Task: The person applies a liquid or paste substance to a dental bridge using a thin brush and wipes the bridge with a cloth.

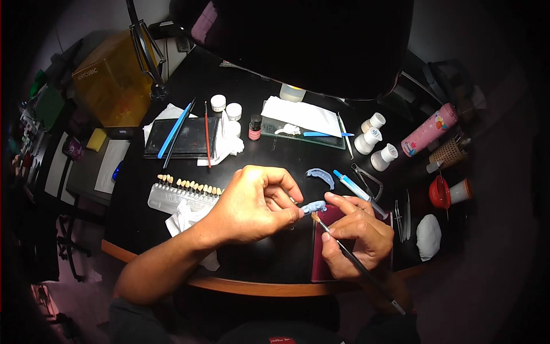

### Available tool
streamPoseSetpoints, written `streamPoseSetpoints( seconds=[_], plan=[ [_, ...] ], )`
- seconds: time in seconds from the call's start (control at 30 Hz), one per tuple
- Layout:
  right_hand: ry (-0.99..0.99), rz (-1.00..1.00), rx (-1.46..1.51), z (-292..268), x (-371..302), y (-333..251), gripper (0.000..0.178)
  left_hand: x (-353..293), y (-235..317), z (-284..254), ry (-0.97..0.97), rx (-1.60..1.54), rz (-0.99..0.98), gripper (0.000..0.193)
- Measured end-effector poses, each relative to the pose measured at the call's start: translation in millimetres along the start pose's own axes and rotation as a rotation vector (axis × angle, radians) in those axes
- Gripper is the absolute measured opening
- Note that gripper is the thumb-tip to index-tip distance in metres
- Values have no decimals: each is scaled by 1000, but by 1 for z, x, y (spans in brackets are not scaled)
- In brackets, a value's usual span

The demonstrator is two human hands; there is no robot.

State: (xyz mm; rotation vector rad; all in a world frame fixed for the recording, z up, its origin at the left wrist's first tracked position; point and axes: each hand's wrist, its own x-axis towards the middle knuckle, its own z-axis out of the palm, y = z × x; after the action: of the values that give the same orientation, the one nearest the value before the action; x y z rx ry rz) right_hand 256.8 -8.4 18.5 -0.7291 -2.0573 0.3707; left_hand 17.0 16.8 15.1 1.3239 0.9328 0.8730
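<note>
Between the thumb and fingers of my left hand (252, 200) is a small light-blue dental model piece (313, 207) with tooth-like bumps. My right hand (361, 235) grips a thin brush (356, 262) with a dark handle, pen-fashion. Its tan bristle tip is just below the model piece; whether they touch I cannot tell. My right index fingertip is close to the piece's right end. A curved blue arch piece (321, 176) lies beyond the hands, beside a blue-and-white syringe (350, 184). Under my right hand lies a maroon flat pad or book (322, 252).
A tooth shade guide (172, 198) and crumpled tissue (182, 219) sit left of my hands. Farther back are a black case (192, 137), a small dark bottle (255, 127) and a glass slab (275, 133). White jars (366, 140), tweezers (408, 215) and a pink bottle (429, 129) stand right.
</note>
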Motion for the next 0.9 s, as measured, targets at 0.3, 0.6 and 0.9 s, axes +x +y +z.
streamPoseSetpoints(
  seconds=[0.3, 0.6, 0.9],
  plan=[
    [-68, -19, -26, -1, 0, -3, 15, -1, -1, -1, 6, -3, 1, 15],
    [-95, -19, -61, -8, 0, -1, 16, 0, 1, 0, 47, 89, 74, 16],
    [202, 119, -4, -18, 1, 4, 14, 2, -4, 6, 261, 372, 413, 11]
  ],
)
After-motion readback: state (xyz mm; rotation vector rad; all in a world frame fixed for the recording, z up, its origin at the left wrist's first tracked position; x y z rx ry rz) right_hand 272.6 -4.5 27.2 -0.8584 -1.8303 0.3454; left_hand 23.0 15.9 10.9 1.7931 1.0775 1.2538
